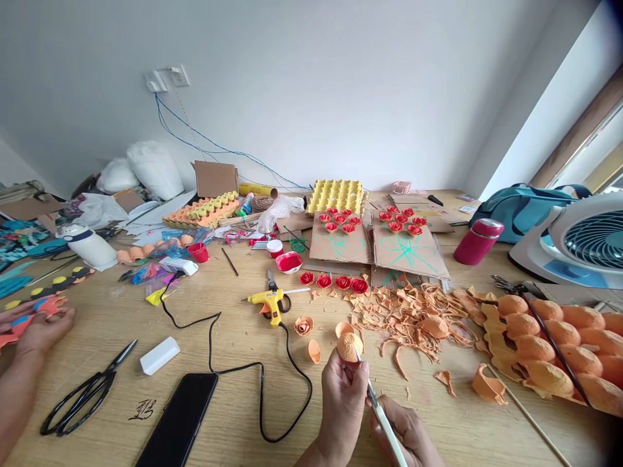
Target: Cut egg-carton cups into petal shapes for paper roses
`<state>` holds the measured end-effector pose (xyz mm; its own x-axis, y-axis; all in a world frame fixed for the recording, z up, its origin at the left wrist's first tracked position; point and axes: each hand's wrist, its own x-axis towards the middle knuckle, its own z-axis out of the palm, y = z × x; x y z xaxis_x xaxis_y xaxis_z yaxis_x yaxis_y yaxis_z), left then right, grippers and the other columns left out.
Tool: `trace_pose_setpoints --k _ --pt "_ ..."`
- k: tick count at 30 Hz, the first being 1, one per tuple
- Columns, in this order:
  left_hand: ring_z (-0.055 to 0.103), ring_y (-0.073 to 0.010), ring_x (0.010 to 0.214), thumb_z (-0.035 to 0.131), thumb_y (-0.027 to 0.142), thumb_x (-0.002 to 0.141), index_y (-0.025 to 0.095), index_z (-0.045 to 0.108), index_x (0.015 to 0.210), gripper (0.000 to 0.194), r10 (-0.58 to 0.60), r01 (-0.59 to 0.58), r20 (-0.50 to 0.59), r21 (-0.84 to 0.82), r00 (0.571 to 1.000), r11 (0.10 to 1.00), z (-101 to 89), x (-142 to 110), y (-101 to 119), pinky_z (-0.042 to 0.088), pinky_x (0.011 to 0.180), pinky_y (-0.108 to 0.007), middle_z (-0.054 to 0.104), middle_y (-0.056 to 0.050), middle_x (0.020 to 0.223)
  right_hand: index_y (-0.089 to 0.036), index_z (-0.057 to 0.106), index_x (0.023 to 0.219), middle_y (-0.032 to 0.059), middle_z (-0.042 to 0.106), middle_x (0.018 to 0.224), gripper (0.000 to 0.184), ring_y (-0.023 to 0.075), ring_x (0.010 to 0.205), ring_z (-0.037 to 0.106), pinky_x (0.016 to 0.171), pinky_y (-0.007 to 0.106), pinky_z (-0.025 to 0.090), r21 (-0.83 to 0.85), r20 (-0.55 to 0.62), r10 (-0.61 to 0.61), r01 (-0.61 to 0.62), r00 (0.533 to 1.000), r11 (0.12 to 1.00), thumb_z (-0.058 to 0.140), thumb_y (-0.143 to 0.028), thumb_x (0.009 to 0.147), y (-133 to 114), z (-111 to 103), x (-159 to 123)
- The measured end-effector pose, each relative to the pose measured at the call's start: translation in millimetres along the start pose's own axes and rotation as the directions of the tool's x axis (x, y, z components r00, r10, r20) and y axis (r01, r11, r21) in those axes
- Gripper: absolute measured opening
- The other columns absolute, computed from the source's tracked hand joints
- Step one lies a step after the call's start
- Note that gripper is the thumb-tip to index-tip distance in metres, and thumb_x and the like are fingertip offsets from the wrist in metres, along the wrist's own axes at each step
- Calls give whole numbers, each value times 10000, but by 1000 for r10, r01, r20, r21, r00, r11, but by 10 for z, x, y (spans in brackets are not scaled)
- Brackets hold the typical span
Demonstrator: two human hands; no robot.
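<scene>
My left hand [343, 395] is closed around an orange egg-carton cup [349, 346], held up above the wooden table [233, 331]. My right hand [409, 434] grips white-handled scissors [382, 415], whose tip meets the cup's lower right edge. Just beyond the cup lie a small orange paper rose [304, 325] and a loose orange petal piece [314, 351]. A yellow glue gun [270, 302] rests farther left, its black cord looping toward me.
Orange carton scraps [413, 314] litter the table right of the cup. An orange egg tray [549, 350] lies at right, a fan [579, 240] behind it. Red paper roses [333, 281] sit by cardboard sheets [409, 250]. Another person's hands [34, 324] work at far left, near black scissors [82, 395] and a phone [180, 418].
</scene>
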<state>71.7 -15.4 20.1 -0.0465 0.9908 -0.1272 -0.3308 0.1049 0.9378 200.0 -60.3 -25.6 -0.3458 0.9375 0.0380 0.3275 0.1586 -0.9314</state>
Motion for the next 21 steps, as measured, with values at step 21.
trace_pose_setpoints --k 21 --pt "435 -79 532 711 482 812 186 565 794 331 63 -63 -1 -124 998 990 -214 120 42 430 491 -174 487 57 602 -204 520 791 -49 428 614 545 106 545 350 507 238 275 181 96 55 -72 994 981 433 -736 873 -55 -6 73"
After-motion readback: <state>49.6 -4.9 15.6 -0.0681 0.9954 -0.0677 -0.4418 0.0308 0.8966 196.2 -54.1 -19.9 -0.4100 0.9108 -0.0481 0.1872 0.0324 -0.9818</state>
